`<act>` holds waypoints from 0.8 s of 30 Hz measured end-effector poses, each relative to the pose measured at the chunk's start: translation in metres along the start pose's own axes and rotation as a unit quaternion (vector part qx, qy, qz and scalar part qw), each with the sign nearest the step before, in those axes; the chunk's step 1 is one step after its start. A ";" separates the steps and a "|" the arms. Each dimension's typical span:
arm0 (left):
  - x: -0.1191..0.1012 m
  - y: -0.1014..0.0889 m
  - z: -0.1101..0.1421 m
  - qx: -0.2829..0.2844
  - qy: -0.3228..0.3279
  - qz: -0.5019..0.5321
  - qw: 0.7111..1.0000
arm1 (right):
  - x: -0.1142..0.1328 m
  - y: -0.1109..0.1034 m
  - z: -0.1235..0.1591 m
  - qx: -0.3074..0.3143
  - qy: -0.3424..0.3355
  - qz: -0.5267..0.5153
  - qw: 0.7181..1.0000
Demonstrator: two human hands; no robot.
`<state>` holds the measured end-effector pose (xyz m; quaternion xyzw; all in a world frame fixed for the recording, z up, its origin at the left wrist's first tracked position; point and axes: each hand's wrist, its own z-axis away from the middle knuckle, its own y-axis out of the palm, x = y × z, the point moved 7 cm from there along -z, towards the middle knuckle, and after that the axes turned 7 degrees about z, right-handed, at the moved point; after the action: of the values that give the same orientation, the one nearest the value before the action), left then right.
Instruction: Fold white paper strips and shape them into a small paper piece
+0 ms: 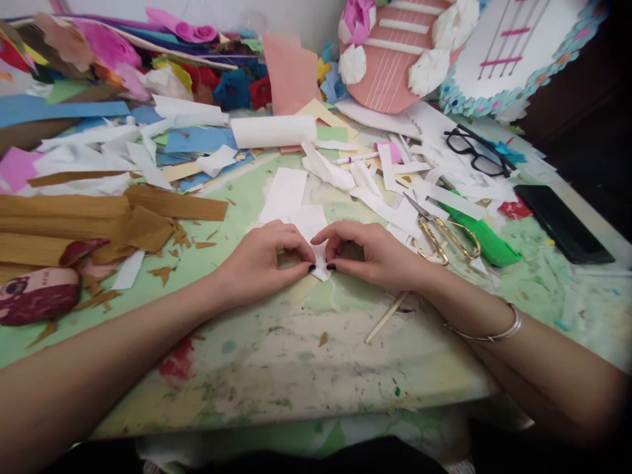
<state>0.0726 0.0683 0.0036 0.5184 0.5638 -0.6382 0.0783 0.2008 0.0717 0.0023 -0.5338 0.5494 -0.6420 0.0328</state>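
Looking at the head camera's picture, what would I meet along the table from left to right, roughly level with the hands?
Dark red and pink oval object → left hand → white paper between the fingertips → right hand → gold-handled scissors → black smartphone.

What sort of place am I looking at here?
Probably a paper-craft workspace, though I can't tell whether it's a studio, classroom or home: gold-handled scissors lie among cut white paper strips, and the tabletop is blotched with colour.
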 end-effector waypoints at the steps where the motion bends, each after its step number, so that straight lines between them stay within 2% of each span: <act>1: 0.000 0.000 0.000 0.000 -0.001 -0.003 1.000 | -0.001 0.000 0.000 -0.001 0.002 -0.002 1.000; 12: 0.000 0.002 0.000 -0.006 0.002 -0.031 1.000 | -0.001 0.000 -0.001 -0.031 0.016 -0.003 0.999; 18: -0.001 0.001 0.001 -0.014 0.016 -0.042 0.999 | 0.000 -0.001 0.000 -0.025 0.015 -0.004 1.000; 24: -0.008 0.005 0.005 -0.016 0.062 -0.066 0.996 | 0.001 -0.001 0.000 -0.032 0.008 -0.006 0.999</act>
<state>0.0766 0.0586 0.0060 0.5174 0.6105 -0.5996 0.0088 0.2012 0.0715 0.0032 -0.5328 0.5667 -0.6284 0.0079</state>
